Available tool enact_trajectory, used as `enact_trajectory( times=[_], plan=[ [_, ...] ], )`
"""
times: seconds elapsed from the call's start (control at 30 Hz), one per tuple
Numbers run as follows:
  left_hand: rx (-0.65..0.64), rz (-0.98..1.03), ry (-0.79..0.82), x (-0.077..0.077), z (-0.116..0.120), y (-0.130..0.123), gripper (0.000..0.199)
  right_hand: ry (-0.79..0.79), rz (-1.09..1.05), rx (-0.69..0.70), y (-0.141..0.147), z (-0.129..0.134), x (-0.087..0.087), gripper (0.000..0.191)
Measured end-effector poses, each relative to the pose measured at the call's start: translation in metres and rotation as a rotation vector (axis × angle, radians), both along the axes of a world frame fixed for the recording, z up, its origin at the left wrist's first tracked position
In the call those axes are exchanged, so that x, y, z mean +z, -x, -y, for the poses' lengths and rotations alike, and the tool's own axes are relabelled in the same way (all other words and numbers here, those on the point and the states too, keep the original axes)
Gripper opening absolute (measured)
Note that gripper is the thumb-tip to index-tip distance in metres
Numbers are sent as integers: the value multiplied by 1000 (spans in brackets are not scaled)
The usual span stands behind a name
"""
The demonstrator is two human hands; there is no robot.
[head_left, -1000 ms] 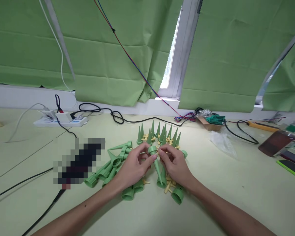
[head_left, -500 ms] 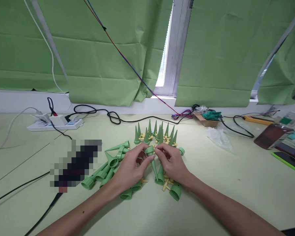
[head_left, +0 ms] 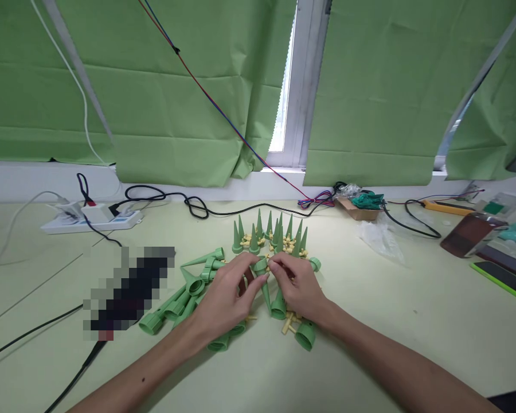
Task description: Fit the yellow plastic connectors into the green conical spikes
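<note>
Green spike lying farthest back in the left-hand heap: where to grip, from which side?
Probably best pinched across the thick collar, from above: the green spike lies on its side, narrow tip pointing left, and other green spikes crowd its near side.

The green spikes (head_left: 261, 267) seem smooth, matt plastic.

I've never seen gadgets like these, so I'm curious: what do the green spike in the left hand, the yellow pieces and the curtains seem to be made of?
The green spike looks like moulded plastic, satin: even colour, soft highlights. The yellow pieces are probably matte plastic too, judging by their uniform tint. The curtains seem dull fabric, creased and folded, possibly coated.
</note>
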State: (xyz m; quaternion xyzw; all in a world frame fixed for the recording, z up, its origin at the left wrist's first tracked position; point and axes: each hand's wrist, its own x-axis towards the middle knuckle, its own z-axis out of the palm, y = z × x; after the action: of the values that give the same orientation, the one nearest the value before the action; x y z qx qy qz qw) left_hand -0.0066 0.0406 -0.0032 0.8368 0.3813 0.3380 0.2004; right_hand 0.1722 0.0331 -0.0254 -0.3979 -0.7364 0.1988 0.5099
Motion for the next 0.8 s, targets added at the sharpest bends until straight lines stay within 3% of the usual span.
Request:
enact_trajectory(
  times=[0.8],
  plan=[
    [-23, -35, -36, 1, 2, 1, 12, -15, 11, -23, 2, -1, 0, 29]
  ],
)
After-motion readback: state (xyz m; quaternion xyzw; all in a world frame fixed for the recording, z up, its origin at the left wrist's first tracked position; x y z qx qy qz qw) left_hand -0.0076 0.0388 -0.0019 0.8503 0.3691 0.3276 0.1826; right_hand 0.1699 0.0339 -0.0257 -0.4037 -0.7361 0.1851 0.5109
